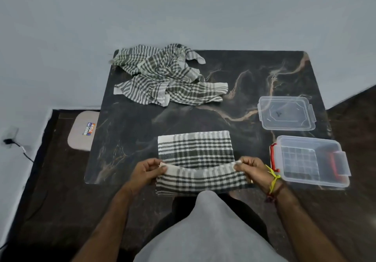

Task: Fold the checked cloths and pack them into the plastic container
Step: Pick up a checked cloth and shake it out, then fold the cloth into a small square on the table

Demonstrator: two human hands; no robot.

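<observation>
A checked cloth lies flat at the near middle of the dark marble table, its near part hanging over the front edge. My left hand pinches the cloth's near left corner and my right hand pinches the near right corner, both lifted a little above the table. A loose heap of checked cloths lies at the far left. The clear plastic container with red clips stands at the near right, and a folded checked cloth shows inside it.
The container's clear lid lies flat behind the container. A pale stool seat with a sticker stands left of the table. A black cable runs along the wall at the far left.
</observation>
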